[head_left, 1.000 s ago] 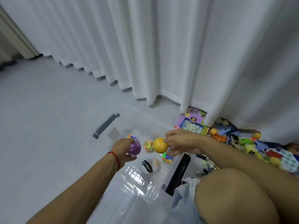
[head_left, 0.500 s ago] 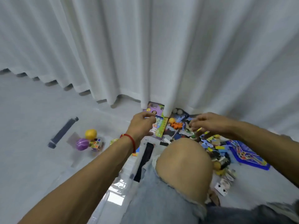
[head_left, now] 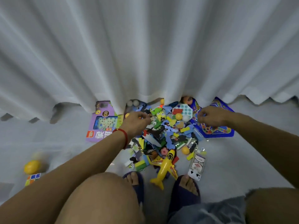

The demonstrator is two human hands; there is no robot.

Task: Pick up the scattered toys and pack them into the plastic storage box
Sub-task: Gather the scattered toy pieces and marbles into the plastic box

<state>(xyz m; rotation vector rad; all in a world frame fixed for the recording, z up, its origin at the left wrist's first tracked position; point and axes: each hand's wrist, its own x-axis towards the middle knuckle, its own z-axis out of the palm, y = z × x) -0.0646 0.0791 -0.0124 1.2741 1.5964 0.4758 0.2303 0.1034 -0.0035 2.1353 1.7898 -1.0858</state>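
Observation:
A heap of small toy pieces (head_left: 163, 136) lies on the floor at the foot of the curtain. My left hand (head_left: 137, 122), with a red cord on its wrist, hovers over the heap's left side with curled fingers. My right hand (head_left: 210, 116) is curled over the blue game board (head_left: 216, 128). What either hand holds is hidden. A yellow toy plane (head_left: 165, 168) lies between my feet. The clear storage box (head_left: 55, 156) barely shows at the left, with an orange ball (head_left: 31, 166) and a puzzle cube (head_left: 32, 178) in it.
A purple toy package (head_left: 103, 123) lies left of the heap, half under the white curtain (head_left: 145, 54). A card pack (head_left: 198, 162) and a loose playing card (head_left: 195, 174) lie by my right foot. My knees fill the bottom of the view.
My view has swung right, from the box to the toy heap. Both hands let go of the balls in the box and reached over to the heap.

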